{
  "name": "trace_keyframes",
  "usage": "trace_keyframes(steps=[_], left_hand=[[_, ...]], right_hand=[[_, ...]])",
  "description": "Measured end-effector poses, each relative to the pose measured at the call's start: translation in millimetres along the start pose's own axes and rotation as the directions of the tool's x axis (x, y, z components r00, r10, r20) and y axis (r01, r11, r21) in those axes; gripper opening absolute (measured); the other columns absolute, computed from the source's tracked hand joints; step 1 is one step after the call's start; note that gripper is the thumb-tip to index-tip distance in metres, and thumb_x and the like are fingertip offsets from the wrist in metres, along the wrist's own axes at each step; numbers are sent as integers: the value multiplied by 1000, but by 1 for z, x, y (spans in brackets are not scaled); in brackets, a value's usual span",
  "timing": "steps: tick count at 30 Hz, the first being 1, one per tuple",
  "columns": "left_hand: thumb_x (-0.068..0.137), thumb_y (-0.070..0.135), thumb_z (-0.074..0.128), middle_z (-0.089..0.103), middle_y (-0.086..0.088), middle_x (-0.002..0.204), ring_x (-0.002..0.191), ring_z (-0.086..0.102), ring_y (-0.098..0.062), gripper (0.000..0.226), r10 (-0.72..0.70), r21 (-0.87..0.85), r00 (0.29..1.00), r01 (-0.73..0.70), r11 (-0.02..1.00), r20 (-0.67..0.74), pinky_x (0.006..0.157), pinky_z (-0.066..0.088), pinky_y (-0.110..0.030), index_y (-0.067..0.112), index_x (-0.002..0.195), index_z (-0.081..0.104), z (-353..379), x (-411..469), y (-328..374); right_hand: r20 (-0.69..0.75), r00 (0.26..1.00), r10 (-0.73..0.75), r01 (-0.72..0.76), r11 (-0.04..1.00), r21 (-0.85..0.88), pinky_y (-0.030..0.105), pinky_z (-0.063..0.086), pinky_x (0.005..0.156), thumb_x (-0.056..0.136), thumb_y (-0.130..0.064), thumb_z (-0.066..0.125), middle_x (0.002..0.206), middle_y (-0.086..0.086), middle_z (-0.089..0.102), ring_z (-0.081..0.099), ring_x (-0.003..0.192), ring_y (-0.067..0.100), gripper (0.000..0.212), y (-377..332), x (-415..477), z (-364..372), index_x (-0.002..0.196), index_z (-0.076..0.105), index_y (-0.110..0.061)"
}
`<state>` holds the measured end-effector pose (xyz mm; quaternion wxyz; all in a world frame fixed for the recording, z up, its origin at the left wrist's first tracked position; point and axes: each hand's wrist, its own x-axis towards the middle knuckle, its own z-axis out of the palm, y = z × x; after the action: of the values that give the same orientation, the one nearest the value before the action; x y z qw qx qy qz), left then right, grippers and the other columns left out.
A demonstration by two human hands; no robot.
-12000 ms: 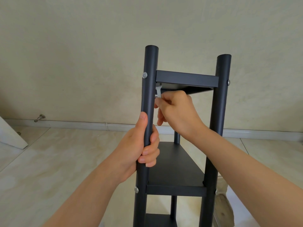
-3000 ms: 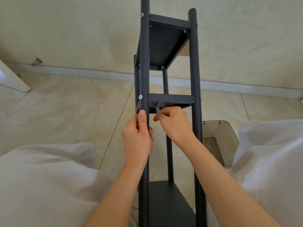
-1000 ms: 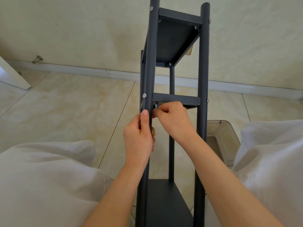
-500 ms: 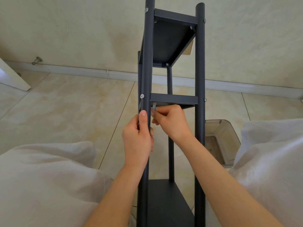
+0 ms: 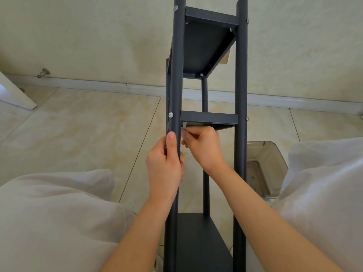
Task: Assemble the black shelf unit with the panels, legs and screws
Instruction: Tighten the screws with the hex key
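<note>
1 tool (image 5: 184,126), half-hidden | right hand (image 5: 204,149) pinches it | left hand (image 5: 164,166) fingers (image 5: 181,156) grip leg (image 5: 176,75)

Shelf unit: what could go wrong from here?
The small metal tool pinched by the right hand sits in a tight corner under the middle panel; it may slip off. The left hand gripping the front leg is all that visibly steadies the tall, narrow unit; it may tip.

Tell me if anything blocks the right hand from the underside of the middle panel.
Nothing visible does. The right hand holds a small grey tool up to the underside of the middle panel, just beside the front left leg, which the left hand grips.
</note>
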<state>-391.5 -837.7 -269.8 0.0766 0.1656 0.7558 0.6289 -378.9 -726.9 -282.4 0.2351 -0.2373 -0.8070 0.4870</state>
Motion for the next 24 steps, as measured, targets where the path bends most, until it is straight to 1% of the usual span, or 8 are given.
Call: trace_keyframes(steps=[2, 4, 5, 7, 10, 17, 20, 24], left_hand=[[105, 40, 37, 57, -7, 56, 38, 49, -18, 45, 6, 3, 1000, -6, 1000, -3, 37, 39, -23, 19, 68, 51, 0, 0, 0], [106, 39, 37, 56, -6, 54, 38, 49, -18, 44, 7, 0, 1000, -7, 1000, -6, 36, 39, -24, 22, 68, 52, 0, 1, 0], [106, 39, 37, 56, -6, 54, 38, 49, -18, 43, 8, 1, 1000, -8, 1000, -6, 36, 39, -25, 24, 68, 52, 0, 1, 0], [106, 39, 38, 56, -5, 54, 38, 49, -18, 44, 8, 2, 1000, -8, 1000, -6, 36, 40, -25, 21, 69, 53, 0, 1, 0], [105, 40, 37, 56, -4, 54, 38, 49, -18, 45, 2, 7, 1000, -2, 1000, -5, 37, 41, -25, 17, 70, 53, 1, 2, -1], [105, 40, 37, 56, -3, 54, 39, 49, -17, 44, 0, 7, 1000, 0, 1000, -6, 37, 41, -27, 17, 70, 52, 0, 1, 0], [105, 40, 37, 56, -2, 54, 39, 50, -17, 44, 5, 12, 1000, -5, 1000, -8, 38, 42, -26, 17, 71, 53, 0, 1, 0], [105, 39, 37, 56, -3, 54, 38, 49, -17, 45, 8, 12, 1000, -8, 1000, -9, 37, 41, -25, 16, 70, 52, 0, 2, -1]], right_hand=[[75, 995, 69, -66, 997, -39, 23, 49, 62, 95, -19, 62, 57, 5, 61, 58, 57, 16, 36, -6, 0, -4, 61, 65, -5], [97, 988, 120, -110, 988, -105, 26, 44, 56, 93, -17, 61, 52, 9, 52, 47, 50, 19, 40, -13, 1, -9, 56, 55, -2], [97, 986, 134, -120, 983, -137, 24, 40, 53, 92, -16, 61, 50, 6, 46, 41, 47, 15, 39, -17, 1, -12, 57, 55, 0], [98, 982, 161, -142, 974, -176, 13, 33, 44, 92, -14, 59, 48, 1, 42, 37, 43, 11, 29, -21, 2, -16, 69, 64, 4], [105, 978, 178, -155, 968, -198, 12, 34, 42, 91, -11, 57, 51, 2, 44, 38, 45, 11, 23, -25, 2, -22, 82, 70, 5], [103, 981, 163, -144, 974, -176, 12, 34, 41, 93, -13, 56, 56, 6, 48, 40, 41, 8, 25, -29, -1, -27, 86, 71, 5], [111, 986, 129, -110, 980, -164, 10, 36, 43, 94, -14, 58, 54, 8, 47, 40, 40, 6, 26, -30, -1, -28, 86, 71, 6], [110, 987, 116, -102, 987, -128, 10, 35, 45, 93, -19, 63, 62, 22, 55, 36, 45, 10, 32, -29, 0, -27, 75, 69, 7]])
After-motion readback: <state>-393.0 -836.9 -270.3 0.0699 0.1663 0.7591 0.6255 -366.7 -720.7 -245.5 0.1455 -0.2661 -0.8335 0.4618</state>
